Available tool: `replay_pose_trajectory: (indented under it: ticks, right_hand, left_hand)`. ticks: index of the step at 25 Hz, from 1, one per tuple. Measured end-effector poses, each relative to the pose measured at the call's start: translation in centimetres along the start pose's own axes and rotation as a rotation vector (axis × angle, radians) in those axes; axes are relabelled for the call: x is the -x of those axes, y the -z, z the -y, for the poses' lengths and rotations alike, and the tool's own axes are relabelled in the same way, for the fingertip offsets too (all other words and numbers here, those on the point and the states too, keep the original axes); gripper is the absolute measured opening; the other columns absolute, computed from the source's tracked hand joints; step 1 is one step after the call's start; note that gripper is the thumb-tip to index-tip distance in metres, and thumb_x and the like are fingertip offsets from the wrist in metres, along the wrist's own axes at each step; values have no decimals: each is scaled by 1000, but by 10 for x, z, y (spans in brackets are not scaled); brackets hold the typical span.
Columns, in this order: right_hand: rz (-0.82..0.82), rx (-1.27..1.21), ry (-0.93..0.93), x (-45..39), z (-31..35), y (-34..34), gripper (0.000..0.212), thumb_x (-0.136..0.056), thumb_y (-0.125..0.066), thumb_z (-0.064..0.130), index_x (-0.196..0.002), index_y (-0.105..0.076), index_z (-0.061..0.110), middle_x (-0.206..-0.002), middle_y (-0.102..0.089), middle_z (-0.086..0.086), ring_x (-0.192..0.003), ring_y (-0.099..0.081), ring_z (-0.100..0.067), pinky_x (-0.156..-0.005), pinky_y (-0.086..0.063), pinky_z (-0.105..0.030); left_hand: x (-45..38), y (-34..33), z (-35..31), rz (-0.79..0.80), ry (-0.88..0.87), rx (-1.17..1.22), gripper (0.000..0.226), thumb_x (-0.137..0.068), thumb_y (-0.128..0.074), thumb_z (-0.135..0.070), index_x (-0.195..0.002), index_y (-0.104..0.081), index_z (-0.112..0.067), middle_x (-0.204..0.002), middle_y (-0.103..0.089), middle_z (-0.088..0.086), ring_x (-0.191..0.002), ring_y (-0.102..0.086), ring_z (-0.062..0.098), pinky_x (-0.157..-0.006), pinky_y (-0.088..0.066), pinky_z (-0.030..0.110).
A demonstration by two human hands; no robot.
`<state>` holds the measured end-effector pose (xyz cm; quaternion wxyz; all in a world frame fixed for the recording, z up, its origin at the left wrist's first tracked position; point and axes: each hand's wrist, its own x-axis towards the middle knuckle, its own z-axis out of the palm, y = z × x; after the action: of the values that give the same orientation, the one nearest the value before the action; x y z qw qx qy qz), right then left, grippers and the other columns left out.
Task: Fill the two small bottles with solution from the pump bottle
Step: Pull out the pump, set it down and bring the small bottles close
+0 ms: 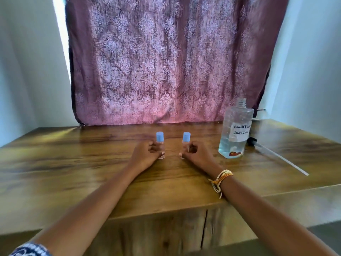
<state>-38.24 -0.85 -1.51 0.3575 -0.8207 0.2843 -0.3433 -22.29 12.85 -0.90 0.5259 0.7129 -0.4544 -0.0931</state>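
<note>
Two small clear bottles with blue caps stand upright side by side on the wooden table [92, 163]. My left hand [147, 154] grips the left small bottle [160, 137] around its body. My right hand [196, 154] grips the right small bottle [186, 137] the same way. Both bottle bodies are mostly hidden by my fingers. To the right stands the large clear bottle [234, 130] labelled "contact lens solution", about a third full, its neck open with no pump on it. The black pump head with its long white tube [273, 154] lies on the table to the right of it.
A patterned purple curtain [166, 61] hangs behind the table's back edge. White walls stand at both sides. The table's front edge runs just under my forearms. A yellow thread bracelet [221, 179] is on my right wrist.
</note>
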Motion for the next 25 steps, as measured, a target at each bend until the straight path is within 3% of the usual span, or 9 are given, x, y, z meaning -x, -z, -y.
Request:
replay_pose_trajectory:
  ticks: [4,7,9,13,18,21,25]
  right_hand:
    - [-2,37,3,10,4,0,24,-70,-82,26,-78,-64,13,-84,-71,-5,-79,-65,-18,-80,-54,-40]
    - [0,40,28,13,6,1,22,-71,-82,22,-74,-61,16,-79,-67,-1,-70,-56,-9,-71,-51,-30]
    - [-6,64,38,14,6,2,24,-71,-83,22,-72,-60,18,-74,-63,2,-67,-53,-7,-64,-45,-22]
    - [-1,118,49,13,6,2,25,-70,-84,24,-75,-60,18,-74,-63,3,-67,-53,-7,-60,-42,-17]
    - [20,166,39,16,11,4,26,-71,-84,26,-80,-61,16,-71,-58,7,-63,-48,-2,-56,-37,-13]
    - [17,190,20,16,12,3,31,-70,-84,30,-86,-64,13,-74,-59,6,-65,-49,-3,-57,-38,-16]
    - [39,205,-19,18,15,4,39,-64,-87,34,-84,-61,14,-72,-56,7,-66,-50,-6,-57,-37,-20]
  left_hand:
    - [15,2,-4,-22,-37,-74,11,-84,-73,-15,-91,-67,-22,-82,-70,-11,-69,-66,-9,-72,-50,9]
    - [15,3,-1,6,-20,-73,12,-83,-72,-11,-90,-69,-20,-92,-74,-3,-85,-72,10,-88,-56,31]
    - [13,4,0,18,-18,-83,15,-83,-72,-9,-95,-69,-17,-96,-74,-2,-89,-72,13,-91,-56,37]
    - [16,2,-1,26,-58,-88,21,-86,-66,-2,-91,-63,-22,-87,-71,-8,-82,-70,4,-87,-53,24]
    - [12,2,3,43,-23,-60,24,-88,-64,-1,-108,-60,-14,-95,-71,-3,-86,-71,6,-92,-56,31]
    - [12,1,4,62,13,-97,47,-85,-70,-12,-127,-51,-9,-119,-66,6,-102,-66,14,-95,-54,36]
    - [24,2,-9,-203,-66,-124,61,-77,-76,-21,-128,-42,-15,-109,-50,0,-100,-52,16,-85,-45,30]
